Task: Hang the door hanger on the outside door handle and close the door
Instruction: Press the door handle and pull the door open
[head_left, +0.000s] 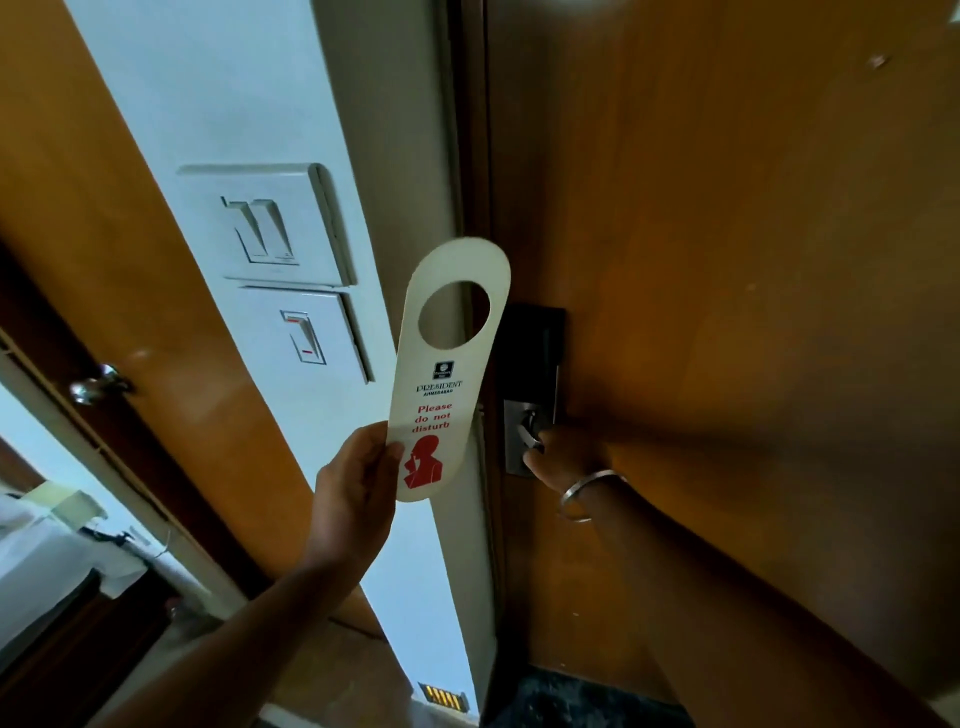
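A cream door hanger with a round hole at its top and red "Please do not disturb" print stands upright in front of the door frame. My left hand grips its lower left edge. The brown wooden door fills the right side and looks shut against the frame. My right hand, with a metal bangle on the wrist, is closed around the inside door handle on its steel plate, below a black lock box. The handle's outer side is hidden behind the door.
Two white switch plates sit on the pale wall left of the frame. A second wooden door with a round metal knob stands at the far left. White cloth lies at the lower left.
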